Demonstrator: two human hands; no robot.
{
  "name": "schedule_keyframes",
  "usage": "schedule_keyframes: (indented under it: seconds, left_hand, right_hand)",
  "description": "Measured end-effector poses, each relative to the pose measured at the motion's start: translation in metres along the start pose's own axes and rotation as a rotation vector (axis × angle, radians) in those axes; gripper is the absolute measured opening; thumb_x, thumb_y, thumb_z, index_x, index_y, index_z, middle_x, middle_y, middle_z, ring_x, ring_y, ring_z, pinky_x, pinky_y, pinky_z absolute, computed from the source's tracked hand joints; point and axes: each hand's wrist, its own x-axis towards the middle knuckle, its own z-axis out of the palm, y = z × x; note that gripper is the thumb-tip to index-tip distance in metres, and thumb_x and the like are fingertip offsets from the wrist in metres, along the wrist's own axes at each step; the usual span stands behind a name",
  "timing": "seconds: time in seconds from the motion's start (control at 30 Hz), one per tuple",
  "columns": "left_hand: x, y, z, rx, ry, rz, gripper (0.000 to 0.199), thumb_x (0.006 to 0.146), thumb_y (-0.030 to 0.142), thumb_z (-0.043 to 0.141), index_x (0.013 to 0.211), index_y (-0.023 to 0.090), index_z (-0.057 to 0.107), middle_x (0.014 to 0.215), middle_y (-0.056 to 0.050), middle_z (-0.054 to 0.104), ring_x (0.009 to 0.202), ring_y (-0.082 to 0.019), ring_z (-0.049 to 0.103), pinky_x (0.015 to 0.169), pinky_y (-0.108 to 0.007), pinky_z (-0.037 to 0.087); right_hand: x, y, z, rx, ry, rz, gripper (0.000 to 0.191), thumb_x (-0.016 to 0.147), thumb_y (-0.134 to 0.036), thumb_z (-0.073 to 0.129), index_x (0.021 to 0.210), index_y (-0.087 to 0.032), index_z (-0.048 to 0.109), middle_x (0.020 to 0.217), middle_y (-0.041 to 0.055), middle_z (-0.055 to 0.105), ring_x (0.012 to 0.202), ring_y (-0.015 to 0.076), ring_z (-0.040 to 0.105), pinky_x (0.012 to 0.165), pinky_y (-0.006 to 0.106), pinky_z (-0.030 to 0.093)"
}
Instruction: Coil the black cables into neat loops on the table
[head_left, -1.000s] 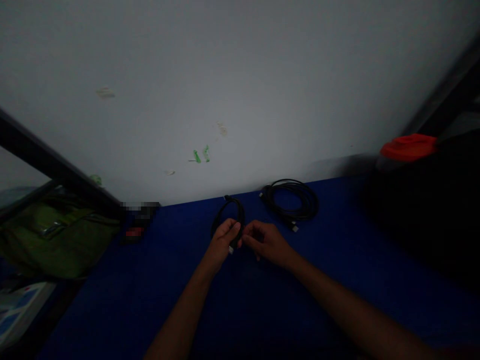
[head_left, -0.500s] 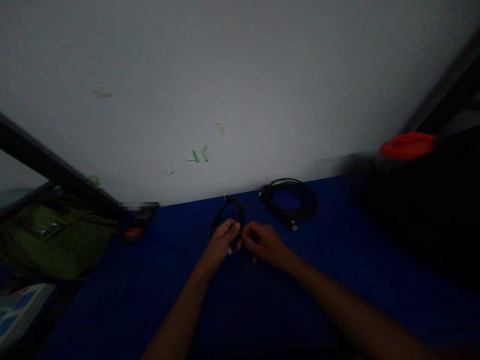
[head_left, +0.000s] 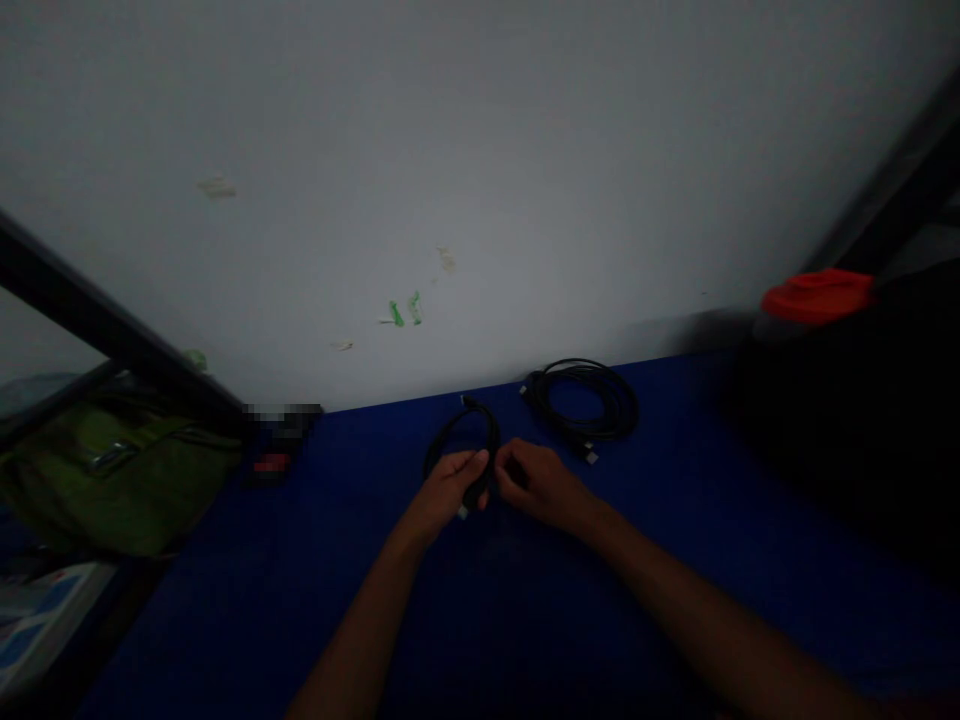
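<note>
On the blue surface (head_left: 337, 540), just short of the wall (head_left: 570, 200), we have a black cable (head_left: 493, 425) gathered in a small loop, one end pointing toward the wall. Our left hand (head_left: 446, 485) is closed round the near side of the loop, thumb on top, with a pale plug (head_left: 463, 512) poking out beneath it toward us. Our right hand (head_left: 541, 482) is just beside it, fingers curled and thumb drawn in close to them; the light is so low that we cannot tell whether it pinches a strand or only nears the cable's edge.

We judge the cable light and bendy, springy enough for the loop to spread if let loose, and perhaps a little slick. It seems hard to harm, save close to the plug, where a sharp bend could strain it. The best hold looks to be the bundled strands, pressed between thumb and fingers, rather than the metal tip.

To the right lies a coil (head_left: 619, 405), apart from our right hand but near enough to brush. The wall limits our reach ahead. A dark mass (head_left: 862, 430) with an orange lid (head_left: 817, 297) at its edge bounds the far right, and a green bag (head_left: 120, 480) lies well off to the left, by a black bar (head_left: 75, 302). Toward us the surface runs on under both forearms, so drawing back seems the roomiest way to move.
</note>
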Motion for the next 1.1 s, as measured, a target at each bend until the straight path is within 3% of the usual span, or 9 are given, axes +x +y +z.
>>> schedule_keyframes:
  seconds: [0.23, 0.5, 0.83, 1.1]
  left_hand:
    - [-0.001, 0.005, -0.002, -0.061, 0.014, -0.048, 0.042, 0.08, 0.05, 0.045, 0.06, 0.014, 0.053, 0.044, 0.002, 0.05, 0.039, -0.007, 0.04, 0.041, -0.019, 0.027]
    - [-0.002, 0.002, -0.009, -0.113, -0.074, -0.012, 0.04, 0.079, 0.05, 0.049, 0.063, 0.014, 0.052, 0.051, 0.002, 0.052, 0.042, -0.006, 0.041, 0.043, -0.018, 0.029]
    - [-0.002, 0.003, -0.01, -0.111, -0.058, -0.013, 0.038, 0.075, 0.051, 0.055, 0.065, 0.015, 0.05, 0.051, 0.003, 0.052, 0.042, -0.006, 0.04, 0.043, -0.018, 0.028]
    - [-0.002, 0.003, -0.009, -0.092, -0.054, -0.013, 0.038, 0.074, 0.051, 0.056, 0.065, 0.014, 0.051, 0.051, 0.002, 0.053, 0.043, -0.006, 0.041, 0.044, -0.018, 0.029]
  right_hand:
    - [0.0, 0.001, -0.003, 0.022, -0.071, -0.007, 0.003, 0.075, -0.015, 0.05, 0.078, -0.017, 0.05, 0.067, -0.0014, 0.054, 0.056, 0.0084, 0.047, 0.052, 0.019, 0.034]
    - [0.001, 0.002, -0.005, 0.022, -0.082, -0.014, 0.005, 0.074, -0.012, 0.05, 0.076, -0.017, 0.05, 0.066, -0.0018, 0.053, 0.055, 0.0083, 0.046, 0.051, 0.019, 0.034]
    - [0.0, 0.003, -0.002, 0.07, -0.062, -0.031, 0.006, 0.081, -0.019, 0.048, 0.086, -0.017, 0.051, 0.065, -0.0022, 0.053, 0.053, 0.0079, 0.047, 0.05, 0.019, 0.035]
    - [-0.001, 0.001, -0.002, -0.09, -0.064, -0.056, 0.012, 0.08, -0.02, 0.051, 0.092, -0.017, 0.051, 0.074, 0.0016, 0.056, 0.063, 0.0114, 0.053, 0.056, 0.022, 0.038]
